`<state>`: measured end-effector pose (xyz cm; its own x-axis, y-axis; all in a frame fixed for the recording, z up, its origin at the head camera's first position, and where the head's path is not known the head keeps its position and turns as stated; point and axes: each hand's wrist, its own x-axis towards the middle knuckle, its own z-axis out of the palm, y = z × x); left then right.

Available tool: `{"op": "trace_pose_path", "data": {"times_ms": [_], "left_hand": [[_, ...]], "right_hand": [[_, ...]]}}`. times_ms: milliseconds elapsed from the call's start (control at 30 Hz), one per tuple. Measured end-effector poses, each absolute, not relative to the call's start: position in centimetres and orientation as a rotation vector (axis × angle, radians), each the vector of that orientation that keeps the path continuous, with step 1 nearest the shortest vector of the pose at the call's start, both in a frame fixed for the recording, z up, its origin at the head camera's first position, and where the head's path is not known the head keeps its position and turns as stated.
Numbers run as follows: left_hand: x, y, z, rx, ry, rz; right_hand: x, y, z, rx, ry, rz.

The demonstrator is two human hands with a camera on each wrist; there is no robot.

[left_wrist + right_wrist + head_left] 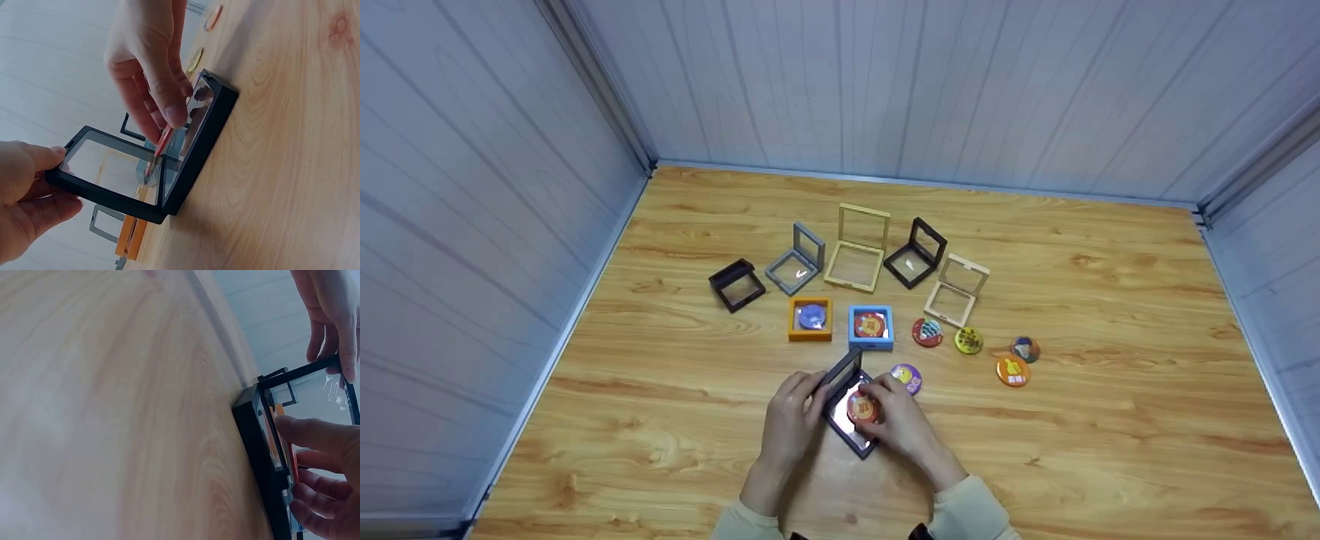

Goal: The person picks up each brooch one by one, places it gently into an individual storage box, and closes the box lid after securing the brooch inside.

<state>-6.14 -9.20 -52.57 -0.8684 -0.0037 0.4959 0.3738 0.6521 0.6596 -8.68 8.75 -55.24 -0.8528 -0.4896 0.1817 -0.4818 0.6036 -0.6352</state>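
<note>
A black display frame [844, 437] stands hinged open on the table in front of me, with clear film across both halves. My left hand [793, 420] grips the raised lid [112, 195] by its outer edge, thumb on one side and fingers on the other. Between thumb and fingers, my right hand [906, 424] pinches a round red badge [862, 406] with a yellow design. In the left wrist view the badge is tilted on edge close over the film of the lower half. A purple badge [913, 377] lies just beyond my right hand, partly covered by it.
Beyond the hands sit a closed orange frame [811, 337] with a blue badge and a closed light blue frame [871, 346] with a red one. Several open frames, among them a yellow one [851, 285], stand behind. Loose badges, including an orange one [1013, 370], lie right.
</note>
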Motion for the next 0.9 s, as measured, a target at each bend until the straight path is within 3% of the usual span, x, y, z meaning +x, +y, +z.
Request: {"op": "trace_pose_path", "data": {"times_ms": [900], "left_hand": [[-6.03,-9.16,-52.37,-0.292,-2.411,-1.098]], "right_hand": [[-8.81,8.36,-55.33,-0.887,2.837,-0.944]]}}
